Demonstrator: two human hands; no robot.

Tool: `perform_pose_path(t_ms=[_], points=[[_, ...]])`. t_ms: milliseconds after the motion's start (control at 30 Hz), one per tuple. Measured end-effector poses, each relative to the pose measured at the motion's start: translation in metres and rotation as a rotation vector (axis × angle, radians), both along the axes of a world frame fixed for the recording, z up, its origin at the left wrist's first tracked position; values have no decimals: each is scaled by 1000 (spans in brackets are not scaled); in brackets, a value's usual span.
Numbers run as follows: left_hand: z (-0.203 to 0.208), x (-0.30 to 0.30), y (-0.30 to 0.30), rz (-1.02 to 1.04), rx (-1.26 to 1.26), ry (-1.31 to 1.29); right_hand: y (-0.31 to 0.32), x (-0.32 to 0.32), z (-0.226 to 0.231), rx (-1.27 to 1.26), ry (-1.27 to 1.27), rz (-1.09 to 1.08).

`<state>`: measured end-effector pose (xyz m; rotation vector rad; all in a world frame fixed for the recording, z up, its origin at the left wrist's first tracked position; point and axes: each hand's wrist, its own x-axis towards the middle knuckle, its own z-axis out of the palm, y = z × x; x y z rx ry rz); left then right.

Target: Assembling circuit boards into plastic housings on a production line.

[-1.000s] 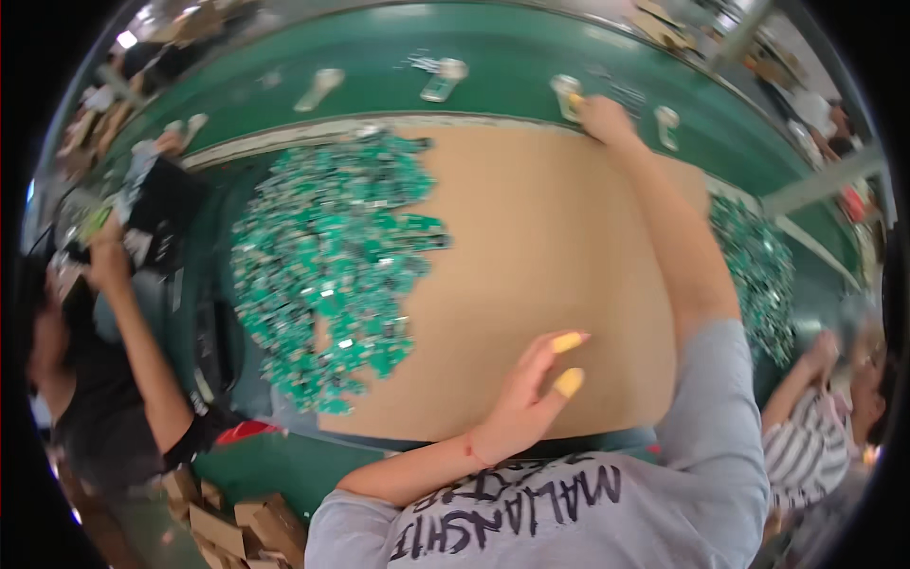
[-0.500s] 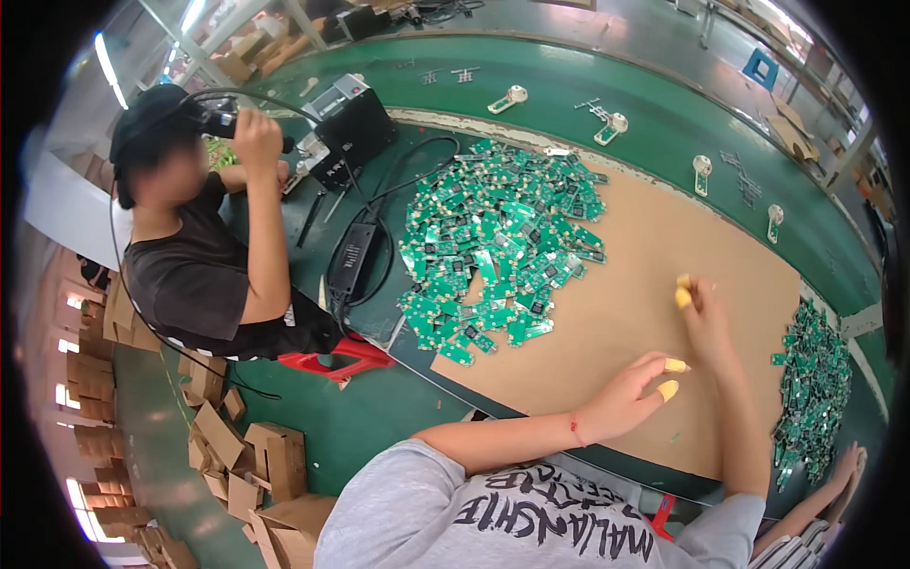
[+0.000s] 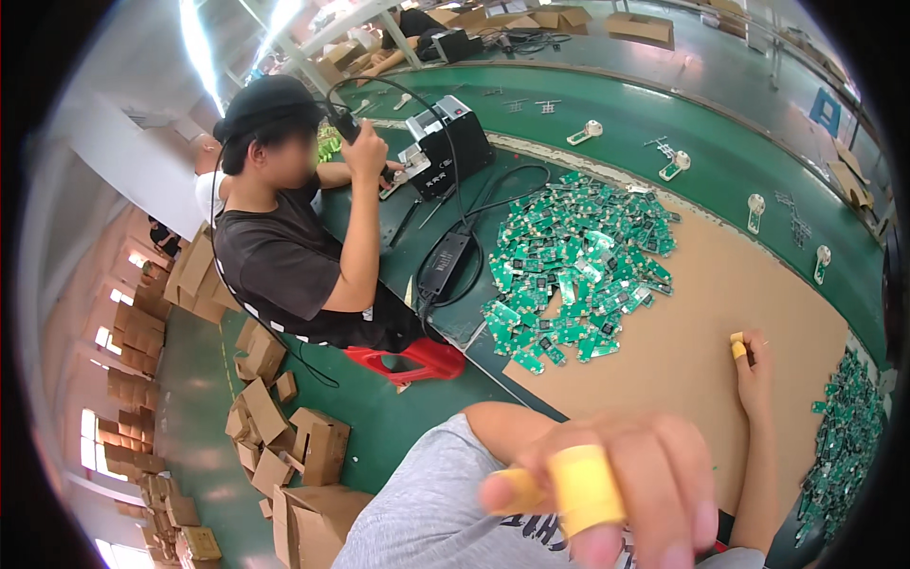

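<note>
My left hand (image 3: 616,484) is raised close in front of the camera, blurred, with yellow covers on its thumb and forefinger. Its fingers are apart and nothing shows in them. Over the brown cardboard sheet (image 3: 749,284), my right hand (image 3: 755,368) stays low, its yellow-covered thumb and forefinger close together. Whether anything small is between those tips cannot be made out. A broad heap of green circuit boards (image 3: 578,266) spreads over the sheet's left part. Beside my right forearm lies a second pile of small green boards (image 3: 844,436).
A co-worker (image 3: 294,228) at the left holds a dark handheld tool beside a black machine (image 3: 450,142). Cables and a black power adapter (image 3: 445,266) lie between that machine and the boards. White fittings (image 3: 755,212) sit along the green belt. Cardboard boxes (image 3: 318,446) stand on the floor.
My left hand has risen from above the sheet toward the camera. The view has shifted, so the scene sits further right and lower. My right hand remains over the sheet.
</note>
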<state>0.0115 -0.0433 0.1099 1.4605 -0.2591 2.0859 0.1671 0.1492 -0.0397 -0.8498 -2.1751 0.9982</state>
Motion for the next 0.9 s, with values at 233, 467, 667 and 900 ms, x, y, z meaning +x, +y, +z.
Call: perform_pose_path(t_ms=[233, 467, 667, 900], points=[[11, 16, -9, -271, -167, -24, -2, -7, 8, -30, -8, 28], [10, 44, -2, -539, -286, -55, 5, 0, -3, -39, -5, 24], [30, 49, -9, -786, -363, -101, 4, 2, -2, 1, 14, 0], [48, 57, -8, -1086, -453, -137, -4, -7, 8, -19, 20, -4]])
